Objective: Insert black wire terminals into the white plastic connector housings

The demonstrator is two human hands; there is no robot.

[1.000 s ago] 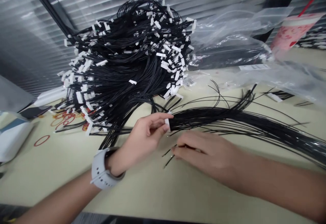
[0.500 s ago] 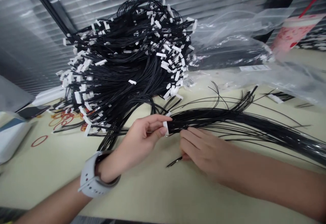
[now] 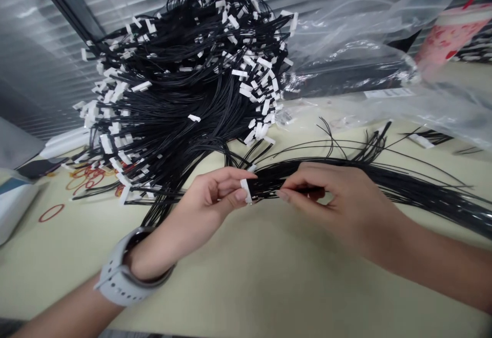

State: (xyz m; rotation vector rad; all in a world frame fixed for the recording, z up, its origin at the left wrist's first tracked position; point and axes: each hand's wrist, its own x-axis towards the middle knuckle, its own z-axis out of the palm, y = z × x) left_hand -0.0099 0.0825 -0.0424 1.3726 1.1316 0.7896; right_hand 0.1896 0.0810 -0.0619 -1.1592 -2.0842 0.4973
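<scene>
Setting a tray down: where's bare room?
Bare desk runs below the left hand and right hand. Another patch lies left of the watch, below the red rubber bands. Black wire heap and plastic bags crowd the back.

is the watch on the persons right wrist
No, the pale grey wristwatch is on the left wrist, and the left hand pinches a white connector.

This is a wiring assembly workspace, possibly in an office, set up on a pale desk (image 3: 269, 286) in front of slatted blinds (image 3: 38, 61). A large heap of black wires with white connectors (image 3: 184, 97) sits among clear plastic bags (image 3: 346, 71), with red rubber bands (image 3: 86, 176) and a pink drink cup (image 3: 449, 33) nearby.
</scene>
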